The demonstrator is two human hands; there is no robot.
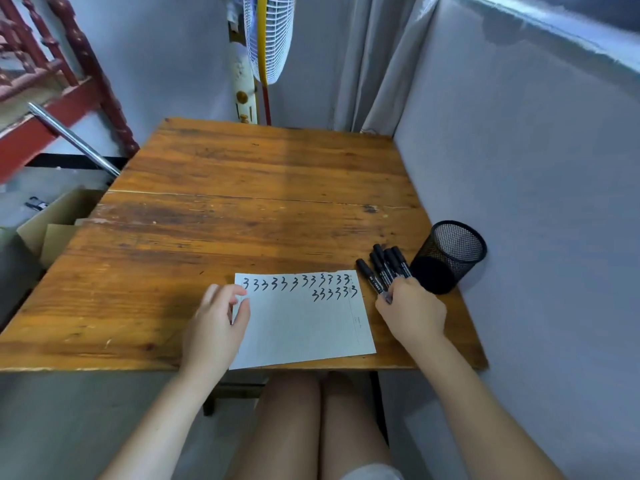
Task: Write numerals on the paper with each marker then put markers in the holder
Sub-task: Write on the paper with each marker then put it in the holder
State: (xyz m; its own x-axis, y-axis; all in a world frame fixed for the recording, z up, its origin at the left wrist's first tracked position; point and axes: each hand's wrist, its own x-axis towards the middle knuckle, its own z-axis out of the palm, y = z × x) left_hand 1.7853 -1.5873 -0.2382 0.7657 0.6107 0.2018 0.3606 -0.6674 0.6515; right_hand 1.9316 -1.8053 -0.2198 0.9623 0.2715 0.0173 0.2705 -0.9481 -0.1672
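A white sheet of paper (301,327) lies at the table's near edge, with two rows of black "3" numerals along its far side. Several black markers (382,268) lie side by side just right of the paper. My right hand (412,311) rests on their near ends, fingers curled over them; I cannot tell whether it grips one. An empty black mesh holder (450,256) stands upright right of the markers. My left hand (216,323) hovers over the paper's left edge, fingers loosely curled, holding nothing.
The wooden table (242,209) stands against a grey wall (536,202) on the right. A fan (268,36) stands behind the table's far edge. A cardboard box (52,230) sits on the floor to the left. My knees (311,420) are under the near edge.
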